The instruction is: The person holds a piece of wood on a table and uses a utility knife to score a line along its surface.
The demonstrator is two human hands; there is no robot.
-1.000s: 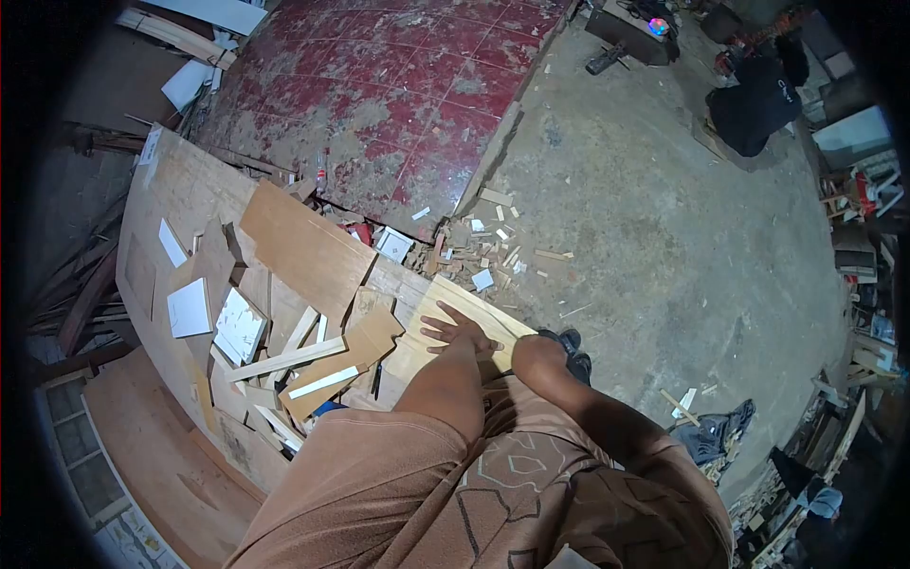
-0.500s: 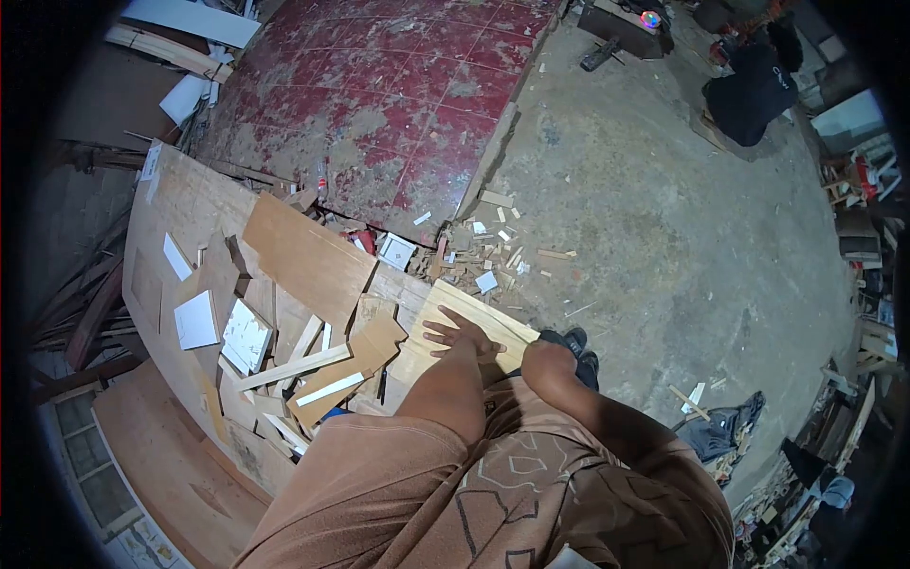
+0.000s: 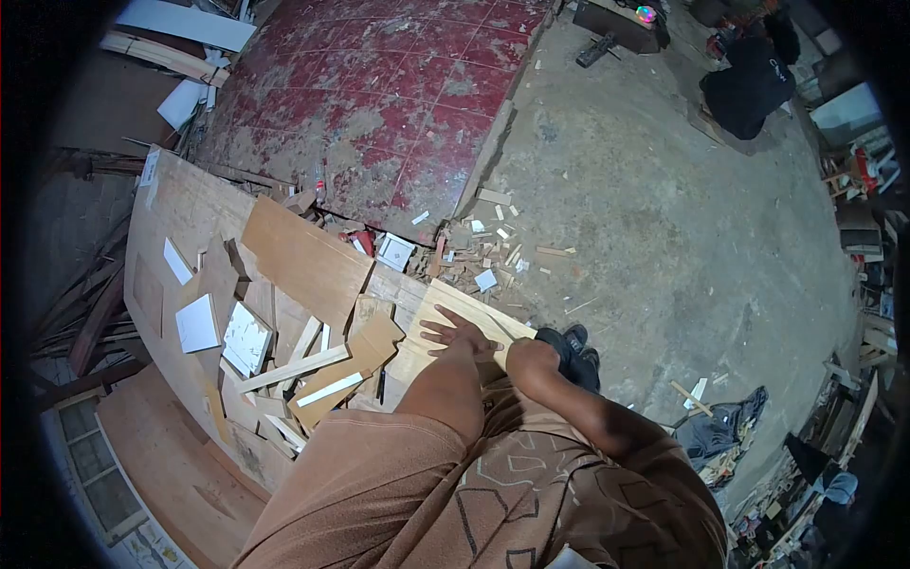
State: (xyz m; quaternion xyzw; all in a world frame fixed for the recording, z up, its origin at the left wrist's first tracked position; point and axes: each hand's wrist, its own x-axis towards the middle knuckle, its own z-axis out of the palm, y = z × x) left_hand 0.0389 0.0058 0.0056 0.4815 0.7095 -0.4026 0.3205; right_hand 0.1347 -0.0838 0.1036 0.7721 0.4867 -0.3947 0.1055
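While atop plank [image 3: 471, 305] (pale), left hand [image 3: 457, 334].

It was a rough carpentry workshop. A large pale plywood sheet [image 3: 175, 213] lay on the ground, heaped with flat brown boards [image 3: 303, 256], thin light wooden strips [image 3: 284, 366] and a pale rectangular wooden panel [image 3: 469, 305]. Small wood offcuts [image 3: 485, 248] were scattered where worn red floor tiles [image 3: 379, 85] met the dusty grey concrete floor [image 3: 654, 218]. Long planks [image 3: 161, 52] were stacked at the left, and cluttered timber and gear [image 3: 853, 175] lined the right edge.
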